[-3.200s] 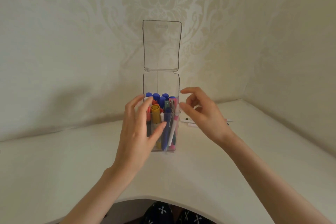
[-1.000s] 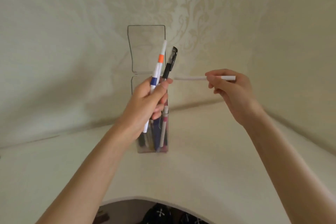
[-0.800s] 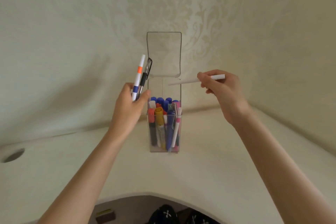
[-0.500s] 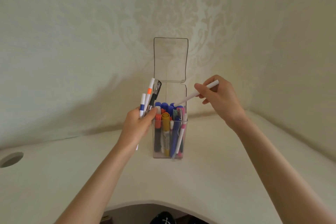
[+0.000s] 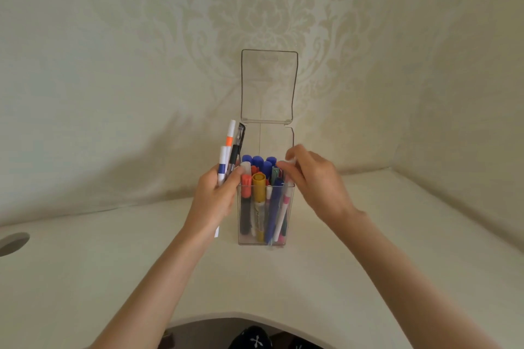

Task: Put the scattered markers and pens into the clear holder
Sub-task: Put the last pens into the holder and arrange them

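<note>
The clear holder (image 5: 289, 231) stands on the white desk with its hinged lid (image 5: 268, 85) flipped up. Several markers and pens (image 5: 258, 193) stand inside it, with blue, orange and yellow caps. My left hand (image 5: 214, 200) is just left of the holder and grips three pens (image 5: 230, 144) upright: a white one with an orange band, a white one with a blue band, and a black one. My right hand (image 5: 314, 184) is at the holder's top right corner. Its fingertips pinch the top end of a white pen (image 5: 289, 162); the rest of that pen is hidden among the others.
The white desk (image 5: 397, 235) sits in a corner between two wallpapered walls. A round cable hole (image 5: 12, 242) is at the far left. The desk's curved front edge (image 5: 241, 316) runs below my arms, with dark patterned fabric under it.
My right hand came down from beside the lid to the holder's rim, bringing the white pen from level to down among the others. My left hand stayed beside the holder with its three pens.
</note>
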{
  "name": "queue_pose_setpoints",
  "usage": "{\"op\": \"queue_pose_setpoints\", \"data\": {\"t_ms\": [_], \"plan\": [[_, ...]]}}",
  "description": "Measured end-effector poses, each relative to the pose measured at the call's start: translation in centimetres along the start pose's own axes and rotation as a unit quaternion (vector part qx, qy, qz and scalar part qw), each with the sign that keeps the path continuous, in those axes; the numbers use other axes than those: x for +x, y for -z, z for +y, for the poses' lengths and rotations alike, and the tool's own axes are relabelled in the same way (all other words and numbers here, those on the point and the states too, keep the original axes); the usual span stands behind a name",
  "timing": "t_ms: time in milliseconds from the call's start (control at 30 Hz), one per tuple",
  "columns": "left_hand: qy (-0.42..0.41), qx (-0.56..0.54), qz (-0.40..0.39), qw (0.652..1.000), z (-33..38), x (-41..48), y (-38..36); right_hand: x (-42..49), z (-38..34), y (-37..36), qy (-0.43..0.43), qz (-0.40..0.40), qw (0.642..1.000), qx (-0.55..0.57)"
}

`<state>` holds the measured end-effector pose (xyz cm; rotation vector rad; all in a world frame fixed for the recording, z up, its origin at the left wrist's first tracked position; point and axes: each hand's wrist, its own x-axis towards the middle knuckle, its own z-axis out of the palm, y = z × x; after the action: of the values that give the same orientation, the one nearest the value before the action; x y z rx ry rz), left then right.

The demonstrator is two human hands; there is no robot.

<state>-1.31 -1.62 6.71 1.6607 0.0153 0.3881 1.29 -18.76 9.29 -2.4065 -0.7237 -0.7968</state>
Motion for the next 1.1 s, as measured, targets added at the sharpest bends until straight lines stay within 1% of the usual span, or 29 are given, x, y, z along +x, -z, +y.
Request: {"op": "queue_pose_setpoints", "data": {"t_ms": [33,67,100,167,233,267,367,467,567,700,800,867,933,967,1033,1100], "plan": [[0.0,-0.005,-0.003,1.0,0.0,-0.1,0.1,-0.7,0.6,-0.5,0.042,0.015,0.998,-0.033],[0.0,-0.011,-0.005,1.0,0.0,-0.2,0.1,-1.4,1.2,-0.9,0.067,0.029,0.996,-0.043],[-0.003,-0.016,-0.006,1.0,0.1,-0.3,0.2,-1.9,1.5,-1.2,0.065,0.027,0.997,-0.03],[-0.023,-0.024,-0.007,0.999,0.4,-0.6,0.3,-2.4,1.8,-1.2,0.007,0.002,1.0,0.029],[-0.062,-0.039,-0.017,0.997,0.9,-1.2,0.4,-2.3,1.5,-0.7,-0.063,-0.026,0.991,0.116],[-0.078,-0.046,-0.03,0.996,1.2,-1.4,0.5,-2.1,1.2,-0.4,-0.082,-0.025,0.986,0.147],[-0.095,-0.062,-0.097,0.989,2.1,-2.1,0.6,-1.2,-0.2,0.4,-0.108,0.016,0.967,0.229],[-0.092,-0.063,-0.142,0.984,3.0,-2.4,0.3,0.0,-1.8,0.9,-0.109,0.004,0.944,0.312],[-0.082,-0.05,-0.146,0.985,3.6,-2.4,-0.1,0.9,-3.3,1.4,-0.111,0.013,0.919,0.378],[-0.083,-0.018,-0.139,0.987,4.1,-2.0,-0.4,1.6,-3.4,1.8,-0.15,0.037,0.876,0.457],[-0.085,-0.001,-0.15,0.985,4.2,-1.6,-0.7,1.6,-2.7,1.7,-0.167,0.041,0.866,0.47],[-0.106,0.036,-0.118,0.987,4.3,-1.3,-0.8,1.6,-2.3,1.8,-0.185,0.075,0.859,0.472],[-0.146,0.096,-0.039,0.984,3.9,-0.6,-0.4,1.9,-1.5,2.4,-0.208,0.151,0.844,0.471],[-0.163,0.125,0.002,0.979,3.7,-0.3,0.0,2.0,-1.0,2.9,-0.208,0.186,0.845,0.456],[-0.171,0.166,0.057,0.969,2.8,0.2,0.8,2.2,0.1,3.9,-0.186,0.224,0.867,0.405],[-0.148,0.178,0.063,0.971,1.7,0.2,1.0,2.2,0.8,4.7,-0.164,0.233,0.887,0.362]]}}
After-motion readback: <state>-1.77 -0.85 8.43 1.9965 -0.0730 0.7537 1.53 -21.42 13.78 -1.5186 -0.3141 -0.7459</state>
